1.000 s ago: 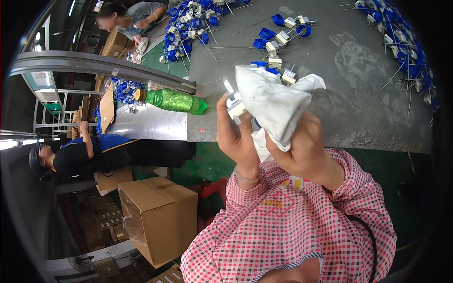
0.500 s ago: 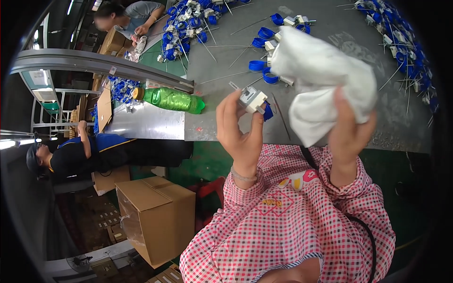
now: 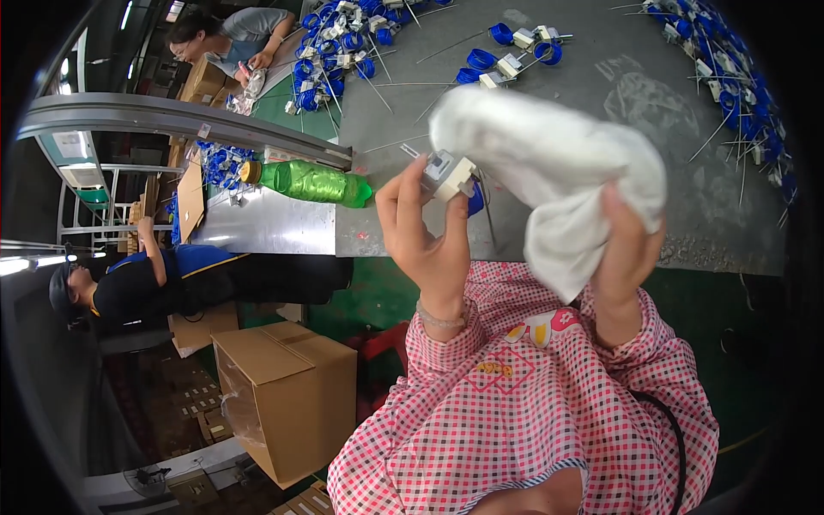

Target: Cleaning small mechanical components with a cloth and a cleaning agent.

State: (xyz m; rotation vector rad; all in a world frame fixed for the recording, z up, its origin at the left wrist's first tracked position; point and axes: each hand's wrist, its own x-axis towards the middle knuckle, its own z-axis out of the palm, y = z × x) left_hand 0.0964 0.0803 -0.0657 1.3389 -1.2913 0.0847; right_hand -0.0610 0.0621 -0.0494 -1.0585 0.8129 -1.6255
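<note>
One small grey-and-cream coil part [image 3: 448, 174], pinched in left hand [image 3: 427, 232], raised over near counter [image 3: 592, 94] edge. One white cloth [image 3: 558, 172] bunched in right hand's [image 3: 625, 249] closed grip, just right of the part. One green bottle [image 3: 313, 183] lying left. Blue coil parts [image 3: 515, 53] scattered far.

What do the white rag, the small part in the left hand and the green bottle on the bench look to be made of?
The rag, bunched in the right hand, looks like soft matte cloth: it folds and drapes. The part in the left hand seems a cream plastic shell over grey metal, with a thin metal pin. The bottle looks like clear green plastic, glossy with ribbed highlights.
</note>
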